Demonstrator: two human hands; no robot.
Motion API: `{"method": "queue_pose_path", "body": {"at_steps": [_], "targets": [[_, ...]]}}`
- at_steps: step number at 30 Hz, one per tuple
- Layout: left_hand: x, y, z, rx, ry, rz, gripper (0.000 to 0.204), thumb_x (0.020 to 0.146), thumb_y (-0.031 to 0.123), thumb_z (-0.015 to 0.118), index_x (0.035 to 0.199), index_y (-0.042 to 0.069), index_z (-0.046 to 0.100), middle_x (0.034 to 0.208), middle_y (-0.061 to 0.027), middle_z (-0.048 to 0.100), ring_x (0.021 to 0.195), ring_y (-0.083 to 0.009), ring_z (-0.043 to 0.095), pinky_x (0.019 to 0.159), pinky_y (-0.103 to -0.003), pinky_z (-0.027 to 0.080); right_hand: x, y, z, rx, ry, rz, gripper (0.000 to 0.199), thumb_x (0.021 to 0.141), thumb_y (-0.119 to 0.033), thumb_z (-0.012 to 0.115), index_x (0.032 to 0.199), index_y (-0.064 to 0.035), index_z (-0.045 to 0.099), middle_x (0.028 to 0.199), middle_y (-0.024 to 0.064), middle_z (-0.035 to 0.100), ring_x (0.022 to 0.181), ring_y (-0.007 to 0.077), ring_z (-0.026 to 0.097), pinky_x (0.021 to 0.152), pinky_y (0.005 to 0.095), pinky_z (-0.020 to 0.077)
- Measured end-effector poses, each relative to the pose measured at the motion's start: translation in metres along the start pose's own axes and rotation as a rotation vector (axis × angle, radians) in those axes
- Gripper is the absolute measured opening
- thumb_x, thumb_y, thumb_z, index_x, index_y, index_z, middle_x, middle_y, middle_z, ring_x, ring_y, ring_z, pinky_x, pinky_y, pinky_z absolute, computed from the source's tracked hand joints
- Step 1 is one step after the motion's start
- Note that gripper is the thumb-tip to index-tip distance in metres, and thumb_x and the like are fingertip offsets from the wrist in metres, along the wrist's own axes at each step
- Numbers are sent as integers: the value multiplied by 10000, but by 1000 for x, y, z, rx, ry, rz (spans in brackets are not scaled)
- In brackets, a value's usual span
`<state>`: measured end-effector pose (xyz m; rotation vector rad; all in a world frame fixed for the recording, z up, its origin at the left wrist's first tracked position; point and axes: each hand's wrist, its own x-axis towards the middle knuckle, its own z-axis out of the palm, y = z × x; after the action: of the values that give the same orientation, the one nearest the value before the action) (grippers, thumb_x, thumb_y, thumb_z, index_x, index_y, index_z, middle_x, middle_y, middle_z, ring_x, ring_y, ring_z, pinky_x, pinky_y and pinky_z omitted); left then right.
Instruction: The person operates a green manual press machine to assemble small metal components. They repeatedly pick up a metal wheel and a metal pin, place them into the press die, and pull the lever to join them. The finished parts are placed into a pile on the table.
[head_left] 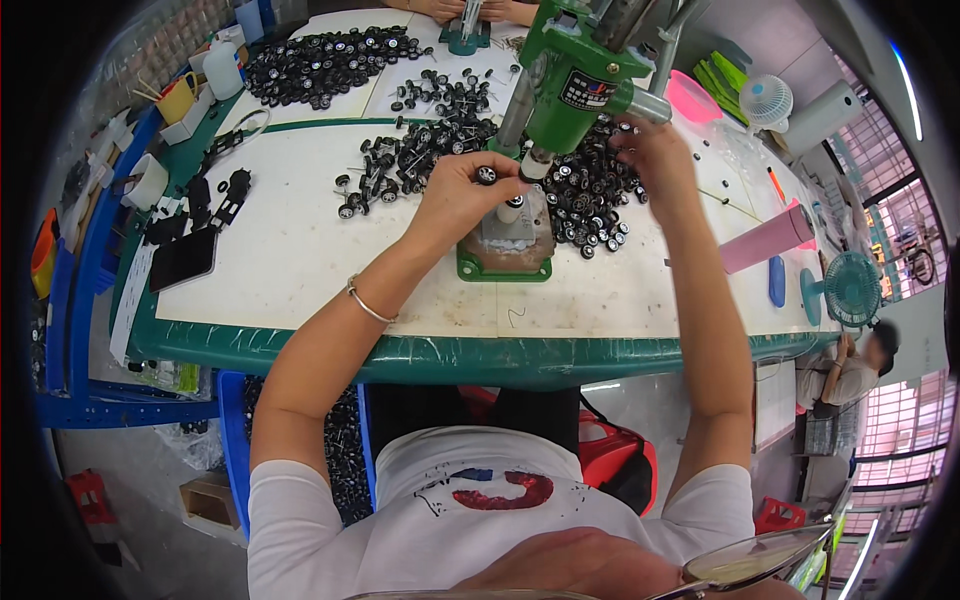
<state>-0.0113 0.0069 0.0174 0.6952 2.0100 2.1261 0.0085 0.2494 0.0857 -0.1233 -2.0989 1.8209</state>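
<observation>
My left hand (465, 200) is closed in a pinch on a small black wheel (486, 175) with a silvery hub. Its fingertips are at the ram of a green hand press (565, 110), just above the white-topped fixture (511, 210) on the press base (505, 262). Another dark round part (527, 180) is by those fingertips, partly hidden. My right hand (655, 165) is raised against the underside of the press's grey lever end (650, 105). Its fingers are loosely curled and apart, slightly blurred, with nothing visible in them.
Piles of black wheels on axles (430, 150) and loose wheels (590, 195) surround the press. A phone (183, 260), a pink tumbler (768, 240) and a green fan (852, 288) stand at the sides. Across the table are another person's hands (440, 8). A blue bin (233, 440) is below the edge.
</observation>
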Motion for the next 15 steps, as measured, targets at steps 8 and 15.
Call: {"method": "queue_pose_path", "body": {"at_steps": [8,15], "targets": [[-2,-11,-2,-37,58,16,123,756,100,760,866,52,733,786,16,689,705,-35,584,657,-207,448,56,-138,50,421,-40,-178,264,974,-331,484,936,-97,599,701,12,594,517,128,532,438,273,456],[6,-8,6,-42,-3,33,112,763,76,749,865,37,729,788,3,687,717,-45,581,678,-213,453,131,-136,15,458,-164,-309,162,927,-226,578,821,-111,536,557,-46,459,354,37,359,286,166,237]]}}
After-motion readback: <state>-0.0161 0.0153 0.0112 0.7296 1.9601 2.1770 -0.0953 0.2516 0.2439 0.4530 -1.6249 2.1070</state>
